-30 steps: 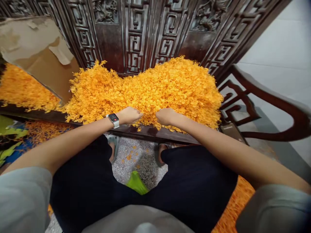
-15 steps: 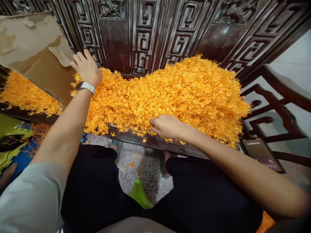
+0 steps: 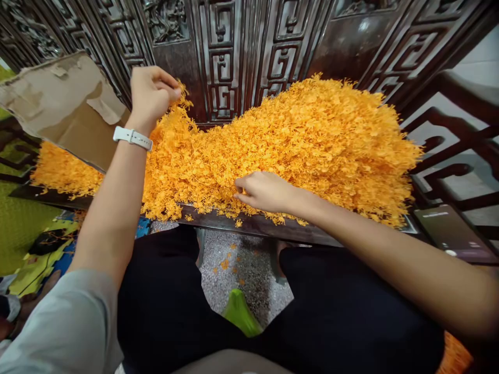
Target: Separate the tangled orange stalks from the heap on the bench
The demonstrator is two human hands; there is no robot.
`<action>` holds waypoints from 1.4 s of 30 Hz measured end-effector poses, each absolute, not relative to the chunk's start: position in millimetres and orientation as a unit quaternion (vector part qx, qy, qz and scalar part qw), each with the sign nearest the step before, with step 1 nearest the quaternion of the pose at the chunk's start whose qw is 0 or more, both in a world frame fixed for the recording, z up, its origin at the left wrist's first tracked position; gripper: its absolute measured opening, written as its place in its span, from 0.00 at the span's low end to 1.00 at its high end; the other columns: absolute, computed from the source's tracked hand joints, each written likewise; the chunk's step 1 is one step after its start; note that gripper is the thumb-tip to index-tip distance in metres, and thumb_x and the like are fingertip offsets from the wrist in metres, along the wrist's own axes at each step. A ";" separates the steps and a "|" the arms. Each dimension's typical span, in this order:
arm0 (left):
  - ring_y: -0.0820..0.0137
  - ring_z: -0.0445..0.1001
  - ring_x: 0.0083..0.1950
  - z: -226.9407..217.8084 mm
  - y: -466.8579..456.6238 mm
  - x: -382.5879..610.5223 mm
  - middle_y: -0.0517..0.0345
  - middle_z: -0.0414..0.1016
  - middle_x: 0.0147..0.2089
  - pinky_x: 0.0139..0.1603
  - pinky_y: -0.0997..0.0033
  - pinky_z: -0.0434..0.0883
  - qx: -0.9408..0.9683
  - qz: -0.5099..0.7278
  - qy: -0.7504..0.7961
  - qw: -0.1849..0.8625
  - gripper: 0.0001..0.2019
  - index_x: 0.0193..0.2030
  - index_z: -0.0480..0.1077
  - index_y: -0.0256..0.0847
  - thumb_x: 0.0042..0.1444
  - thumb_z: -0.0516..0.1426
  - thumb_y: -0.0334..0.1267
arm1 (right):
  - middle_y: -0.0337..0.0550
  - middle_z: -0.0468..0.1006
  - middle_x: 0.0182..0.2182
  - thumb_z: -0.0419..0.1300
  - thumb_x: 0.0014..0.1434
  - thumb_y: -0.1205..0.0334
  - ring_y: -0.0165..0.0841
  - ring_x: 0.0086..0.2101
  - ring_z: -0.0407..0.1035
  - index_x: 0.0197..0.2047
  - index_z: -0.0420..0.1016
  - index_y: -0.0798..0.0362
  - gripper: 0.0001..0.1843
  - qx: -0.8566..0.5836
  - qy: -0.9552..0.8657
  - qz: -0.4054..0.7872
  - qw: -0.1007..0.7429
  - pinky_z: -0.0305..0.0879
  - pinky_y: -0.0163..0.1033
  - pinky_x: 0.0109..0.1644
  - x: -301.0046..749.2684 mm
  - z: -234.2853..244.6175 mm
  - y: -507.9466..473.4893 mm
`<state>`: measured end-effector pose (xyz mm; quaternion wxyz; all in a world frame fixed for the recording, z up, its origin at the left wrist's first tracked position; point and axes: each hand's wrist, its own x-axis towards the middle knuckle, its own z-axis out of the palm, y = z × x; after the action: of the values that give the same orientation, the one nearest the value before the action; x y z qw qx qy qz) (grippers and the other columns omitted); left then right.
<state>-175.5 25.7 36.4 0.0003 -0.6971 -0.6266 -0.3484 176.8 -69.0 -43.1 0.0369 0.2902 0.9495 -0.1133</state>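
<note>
A long heap of small orange plastic-looking flower pieces (image 3: 296, 135) covers the dark wooden bench (image 3: 218, 221). Above the heap's left end, my left hand (image 3: 153, 93), with a white watch strap on the wrist, pinches a few orange flower pieces (image 3: 183, 94) between thumb and fingers. My right hand (image 3: 262, 191) rests against the front of the heap, its fingers curled towards the pieces. What those fingers hold, if anything, I cannot make out. Left of my left hand leans a torn cardboard sheet (image 3: 74, 114), with more orange pieces beyond it.
A carved dark wooden backrest (image 3: 241, 57) rises behind the heap. On the right lies a phone (image 3: 454, 234) near an openwork armrest (image 3: 460, 140). A green pointed object (image 3: 240, 311) stands between my legs over the speckled floor (image 3: 222, 244). Another person's hand (image 3: 31, 306) shows at lower left.
My left hand has gone from spread fingers beside the cardboard to a pinch with orange flower pieces, moving up and right. My right hand stays at the heap's front. The view has shifted slightly.
</note>
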 end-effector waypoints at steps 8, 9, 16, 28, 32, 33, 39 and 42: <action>0.55 0.84 0.40 9.7 1.2 -117.6 0.52 0.80 0.31 0.44 0.48 0.81 -0.739 -0.277 -0.592 -0.160 0.13 0.40 0.75 0.37 0.56 0.71 0.40 | 0.61 0.79 0.53 0.59 0.73 0.46 0.49 0.50 0.76 0.76 0.51 0.63 0.41 0.406 0.880 -0.141 -0.203 0.69 0.47 0.50 111.6 -45.1 6.1; 0.57 0.84 0.39 3.0 0.5 -115.5 0.53 0.79 0.30 0.43 0.51 0.80 -0.741 -0.273 -0.593 -0.159 0.11 0.38 0.74 0.38 0.55 0.71 0.37 | 0.61 0.79 0.53 0.61 0.72 0.47 0.49 0.51 0.75 0.77 0.49 0.63 0.43 0.394 0.883 -0.143 -0.211 0.69 0.47 0.52 101.6 -50.0 15.9; 0.64 0.79 0.34 -40.3 -5.0 -118.6 0.55 0.77 0.30 0.38 0.62 0.79 -0.726 -0.310 -0.588 -0.177 0.10 0.40 0.72 0.39 0.56 0.69 0.36 | 0.47 0.81 0.40 0.58 0.72 0.56 0.37 0.39 0.71 0.44 0.76 0.56 0.11 0.326 0.889 -0.214 -0.240 0.63 0.40 0.44 65.1 -83.7 35.7; 0.45 0.71 0.73 -86.1 -57.8 -202.3 0.32 0.69 0.74 0.76 0.46 0.65 -0.738 -0.139 -0.658 -0.050 0.37 0.75 0.64 0.32 0.66 0.59 0.55 | 0.47 0.77 0.34 0.54 0.65 0.62 0.36 0.32 0.64 0.38 0.72 0.52 0.07 0.339 0.923 -0.065 -0.169 0.53 0.41 0.37 95.7 -66.2 28.8; 0.42 0.66 0.76 -96.4 -56.3 -201.0 0.29 0.63 0.78 0.76 0.47 0.64 -0.724 -0.145 -0.672 -0.060 0.50 0.80 0.54 0.31 0.62 0.61 0.62 | 0.49 0.78 0.34 0.53 0.64 0.63 0.37 0.33 0.66 0.39 0.75 0.53 0.10 0.363 0.924 -0.029 -0.121 0.54 0.41 0.38 122.3 -59.8 27.2; 0.41 0.66 0.76 -96.9 -54.3 -201.6 0.28 0.63 0.78 0.75 0.46 0.64 -0.719 -0.141 -0.678 -0.066 0.52 0.80 0.54 0.31 0.60 0.62 0.64 | 0.50 0.78 0.34 0.53 0.65 0.63 0.37 0.33 0.67 0.39 0.76 0.53 0.10 0.362 0.928 -0.014 -0.092 0.55 0.41 0.38 129.9 -57.9 25.8; 0.37 0.70 0.71 -101.3 -50.9 -231.8 0.24 0.71 0.69 0.68 0.45 0.67 -0.645 -0.090 -0.758 -0.046 0.53 0.76 0.58 0.27 0.59 0.60 0.72 | 0.57 0.83 0.38 0.54 0.66 0.62 0.42 0.35 0.73 0.44 0.79 0.56 0.13 0.420 0.905 0.074 -0.002 0.59 0.43 0.38 196.3 -58.0 24.7; 0.44 0.72 0.67 -101.9 -49.6 -241.4 0.31 0.74 0.66 0.64 0.51 0.70 -0.632 -0.134 -0.763 -0.036 0.56 0.74 0.60 0.28 0.56 0.58 0.78 | 0.56 0.83 0.36 0.54 0.66 0.62 0.43 0.36 0.75 0.43 0.79 0.57 0.14 0.486 0.865 0.036 -0.121 0.64 0.44 0.39 226.9 -62.5 29.1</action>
<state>-241.4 -49.6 -101.9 -0.0359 -0.6316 -0.7629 -0.1335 226.9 29.1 -62.5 -0.1209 0.4864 0.8646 0.0363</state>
